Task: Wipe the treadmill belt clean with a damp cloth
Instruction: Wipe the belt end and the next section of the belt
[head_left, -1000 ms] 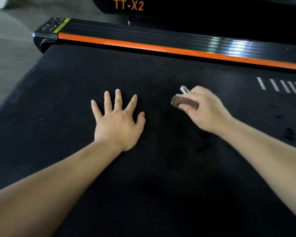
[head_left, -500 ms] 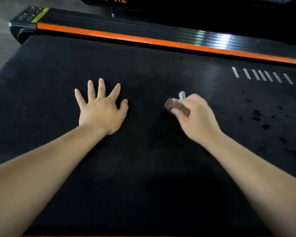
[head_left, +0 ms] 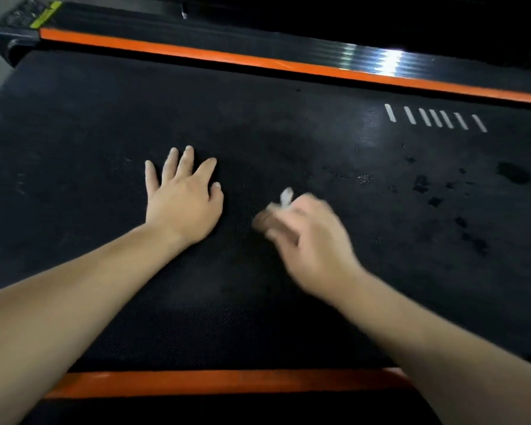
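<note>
Head view looks down on the belt (head_left: 105, 118), which fills the scene between the far rail (head_left: 258, 61) and the near rail (head_left: 212, 381), both orange. The left hand (head_left: 183, 199) lies palm down on the belt left of centre, its fingers (head_left: 186, 161) straight, spread and holding nothing. I judge it is planted there to prop the leaning body, and perhaps to stop the belt sliding under the rubbing. The right hand (head_left: 313, 243) is just right of it, near the middle of the belt. Its fingers are curled round a small brown cloth (head_left: 265, 220) that sticks out on the hand's left side, with a pale scrap showing beyond the knuckles. Blur smears this hand, which suggests a wiping stroke, but I cannot tell whether the cloth is pressed onto the belt or is just above it. Bunching the cloth into a wad probably puts firm pressure on one small patch. Dark spots (head_left: 514, 173) lie on the belt to the right, well apart from the cloth and nearer than a row of white stripes (head_left: 436, 118) beside the far rail. They look like wet or dirty marks, so that side likely remains to be wiped. A greyish haze just beyond the hands may be damp or dust, but it is too faint to say.
</note>
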### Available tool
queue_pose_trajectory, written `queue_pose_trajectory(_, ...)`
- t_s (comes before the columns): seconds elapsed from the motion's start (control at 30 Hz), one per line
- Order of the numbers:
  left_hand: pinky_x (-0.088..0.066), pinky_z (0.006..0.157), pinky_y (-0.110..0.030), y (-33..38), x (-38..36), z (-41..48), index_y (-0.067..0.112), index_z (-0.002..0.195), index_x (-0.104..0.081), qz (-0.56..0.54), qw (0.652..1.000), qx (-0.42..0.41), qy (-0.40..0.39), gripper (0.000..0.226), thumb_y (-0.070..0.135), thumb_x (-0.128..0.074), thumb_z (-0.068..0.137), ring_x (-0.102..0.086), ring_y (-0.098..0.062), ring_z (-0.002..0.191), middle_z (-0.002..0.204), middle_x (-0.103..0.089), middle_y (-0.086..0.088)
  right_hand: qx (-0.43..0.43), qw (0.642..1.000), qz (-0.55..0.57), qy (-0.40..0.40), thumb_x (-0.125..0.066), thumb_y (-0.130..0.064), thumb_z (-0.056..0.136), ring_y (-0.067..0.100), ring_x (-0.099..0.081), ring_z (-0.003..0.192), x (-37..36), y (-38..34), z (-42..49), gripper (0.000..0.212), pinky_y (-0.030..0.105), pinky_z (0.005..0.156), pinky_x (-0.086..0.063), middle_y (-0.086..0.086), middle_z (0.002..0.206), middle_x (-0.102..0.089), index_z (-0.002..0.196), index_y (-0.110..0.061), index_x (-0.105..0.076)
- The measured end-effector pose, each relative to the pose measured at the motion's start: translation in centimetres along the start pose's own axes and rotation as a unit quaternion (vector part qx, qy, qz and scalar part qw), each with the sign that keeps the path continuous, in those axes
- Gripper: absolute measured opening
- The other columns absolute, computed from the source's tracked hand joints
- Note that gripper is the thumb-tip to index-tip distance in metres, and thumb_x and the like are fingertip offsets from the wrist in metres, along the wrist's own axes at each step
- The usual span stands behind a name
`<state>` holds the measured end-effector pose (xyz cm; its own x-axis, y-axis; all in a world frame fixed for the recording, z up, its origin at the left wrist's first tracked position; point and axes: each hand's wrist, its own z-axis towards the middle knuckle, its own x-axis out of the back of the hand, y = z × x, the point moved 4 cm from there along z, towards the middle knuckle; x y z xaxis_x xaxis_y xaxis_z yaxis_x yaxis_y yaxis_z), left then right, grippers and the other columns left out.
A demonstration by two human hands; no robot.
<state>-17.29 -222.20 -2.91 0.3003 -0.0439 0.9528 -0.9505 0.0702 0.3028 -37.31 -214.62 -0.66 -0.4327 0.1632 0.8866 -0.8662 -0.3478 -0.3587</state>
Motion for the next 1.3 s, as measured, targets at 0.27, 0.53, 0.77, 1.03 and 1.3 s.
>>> queue_pose_trajectory(0.27,0.011,0.126,-0.054,2.4,-0.9,-2.1,0.034,0.163,-0.022,0.001,0.999,-0.008,-0.038,0.059,0.047,-0.03,0.106,0.011,-0.027,0.159,0.174,0.0,-0.007,0.029,1.0,-0.006,0.0,-0.063,-0.035,0.095,0.029,-0.056,0.089,2.1,3.3,0.4,0.027,0.043,0.081,-0.05,0.001,0.096,-0.057,0.12,-0.028,-0.07)
queue_pose_trajectory(0.53,0.008,0.126,-0.055,2.6,-1.4,-2.9,0.032,0.164,-0.018,0.046,0.998,-0.024,-0.02,0.06,0.048,-0.025,0.106,0.008,-0.03,0.159,0.173,-0.002,-0.009,0.154,0.981,0.044,-0.108,-0.06,-0.039,0.093,0.019,-0.05,0.088,1.6,-1.6,-4.3,0.03,0.038,0.08,-0.046,-0.004,0.098,-0.052,0.12,-0.027,-0.068)
queue_pose_trajectory(0.77,0.009,0.126,-0.056,2.7,-1.4,-3.0,0.032,0.164,-0.017,0.046,0.998,-0.029,-0.026,0.06,0.05,-0.022,0.107,0.01,-0.031,0.159,0.173,0.0,-0.01,-0.091,0.995,-0.042,0.03,-0.062,-0.034,0.096,0.03,-0.055,0.098,1.9,5.0,1.2,0.033,0.035,0.081,-0.045,0.0,0.101,-0.052,0.125,-0.021,-0.069)
queue_pose_trajectory(1.03,0.008,0.125,-0.059,2.8,-1.6,-2.8,0.031,0.164,-0.016,0.056,0.998,-0.03,-0.023,0.062,0.052,-0.02,0.106,0.009,-0.033,0.159,0.173,-0.001,-0.011,0.015,0.999,-0.042,0.01,-0.061,-0.038,0.093,0.033,-0.059,0.094,2.4,6.8,3.6,0.029,0.037,0.082,-0.046,0.006,0.1,-0.06,0.116,-0.023,-0.073)
queue_pose_trajectory(1.3,0.005,0.125,-0.06,2.8,-1.8,-2.7,0.029,0.162,-0.019,0.049,0.998,-0.032,-0.007,0.061,0.052,-0.022,0.105,0.006,-0.034,0.159,0.172,-0.005,-0.013,0.045,0.999,-0.016,-0.027,-0.064,-0.034,0.092,0.026,-0.054,0.089,-0.1,3.5,3.9,0.031,0.037,0.078,-0.045,-0.002,0.092,-0.049,0.12,-0.023,-0.071)
